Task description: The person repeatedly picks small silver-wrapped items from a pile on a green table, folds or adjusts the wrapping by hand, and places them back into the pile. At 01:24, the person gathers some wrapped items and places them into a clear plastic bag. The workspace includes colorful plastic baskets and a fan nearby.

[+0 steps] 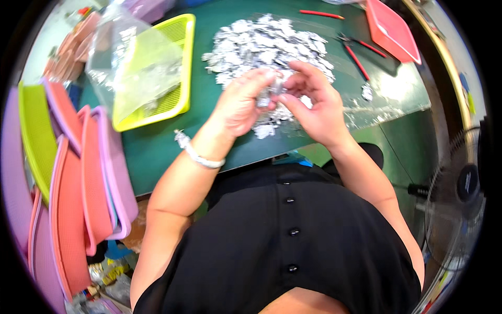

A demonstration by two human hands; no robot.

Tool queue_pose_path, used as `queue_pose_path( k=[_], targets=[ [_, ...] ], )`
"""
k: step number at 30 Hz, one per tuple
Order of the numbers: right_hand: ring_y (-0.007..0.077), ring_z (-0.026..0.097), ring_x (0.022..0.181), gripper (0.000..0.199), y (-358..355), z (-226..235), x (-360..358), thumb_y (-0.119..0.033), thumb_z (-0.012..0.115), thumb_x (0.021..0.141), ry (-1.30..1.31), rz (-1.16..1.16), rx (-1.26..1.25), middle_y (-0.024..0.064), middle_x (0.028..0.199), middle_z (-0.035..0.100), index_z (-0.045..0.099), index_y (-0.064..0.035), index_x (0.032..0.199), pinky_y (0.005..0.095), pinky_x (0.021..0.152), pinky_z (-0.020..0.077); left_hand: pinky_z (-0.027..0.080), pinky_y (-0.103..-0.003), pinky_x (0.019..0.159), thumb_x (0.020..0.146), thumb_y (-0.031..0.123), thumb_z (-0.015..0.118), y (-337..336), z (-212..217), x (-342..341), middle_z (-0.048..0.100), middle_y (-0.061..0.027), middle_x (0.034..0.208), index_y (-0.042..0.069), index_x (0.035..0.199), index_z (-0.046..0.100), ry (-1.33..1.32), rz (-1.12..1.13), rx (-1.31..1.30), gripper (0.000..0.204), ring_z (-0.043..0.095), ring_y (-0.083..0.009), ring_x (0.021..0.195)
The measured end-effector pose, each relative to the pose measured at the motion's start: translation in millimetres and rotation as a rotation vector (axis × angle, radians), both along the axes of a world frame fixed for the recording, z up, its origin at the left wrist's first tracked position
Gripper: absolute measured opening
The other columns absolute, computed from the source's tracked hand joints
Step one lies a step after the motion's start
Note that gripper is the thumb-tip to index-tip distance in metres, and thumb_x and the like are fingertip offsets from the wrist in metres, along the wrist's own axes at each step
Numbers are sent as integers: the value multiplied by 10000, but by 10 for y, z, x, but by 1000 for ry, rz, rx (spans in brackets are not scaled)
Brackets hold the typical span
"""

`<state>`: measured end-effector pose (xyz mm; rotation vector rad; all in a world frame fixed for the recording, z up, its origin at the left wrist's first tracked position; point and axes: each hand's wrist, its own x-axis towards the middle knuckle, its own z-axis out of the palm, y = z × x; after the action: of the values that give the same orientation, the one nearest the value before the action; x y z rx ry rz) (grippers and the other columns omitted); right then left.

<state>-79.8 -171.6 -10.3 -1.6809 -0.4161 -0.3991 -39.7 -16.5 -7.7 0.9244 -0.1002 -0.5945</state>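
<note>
A heap of small, flat, silvery-white pieces [264, 44] lies on the green tabletop [151, 157]. Over its near edge my two hands meet. My left hand [238, 104] is closed, with a small silvery piece [265, 96] pinched at its fingertips. From the other side, the curled fingers and thumb of my right hand [321, 107] grip at the same small piece; its exact shape is blurred and partly covered. A few loose pieces lie just under my hands. A white band [206, 162] circles my left wrist.
To the left, a yellow-green basket [188, 68] holds a clear plastic bag [107, 63]. Pink, purple and green baskets [68, 209] are stacked beside the table. Red-handled pliers [358, 63], a red pencil [321, 14] and a pink tray [405, 44] lie right. A fan [452, 193] stands at the far right.
</note>
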Motion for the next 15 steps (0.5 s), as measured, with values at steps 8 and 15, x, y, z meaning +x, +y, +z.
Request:
queue_pose_path(
  k=[8, 15],
  targets=[
    [83, 562, 716, 419, 151, 122, 25, 42, 549, 785, 301, 196, 182, 65, 821, 581, 398, 42, 1176, 200, 625, 447, 415, -216, 506, 846, 226, 574, 101, 83, -165, 540, -5, 698, 88, 839, 534, 91, 73, 59, 144, 520, -105, 584],
    [127, 570, 709, 391, 150, 191, 82, -3, 531, 823, 565, 291, 353, 82, 872, 585, 399, 52, 1187, 229, 609, 454, 484, -371, 799, 857, 96, 402, 428, 68, -311, 553, -157, 965, -43, 1092, 460, 211, 89, -257, 279, 575, -252, 863]
  ],
)
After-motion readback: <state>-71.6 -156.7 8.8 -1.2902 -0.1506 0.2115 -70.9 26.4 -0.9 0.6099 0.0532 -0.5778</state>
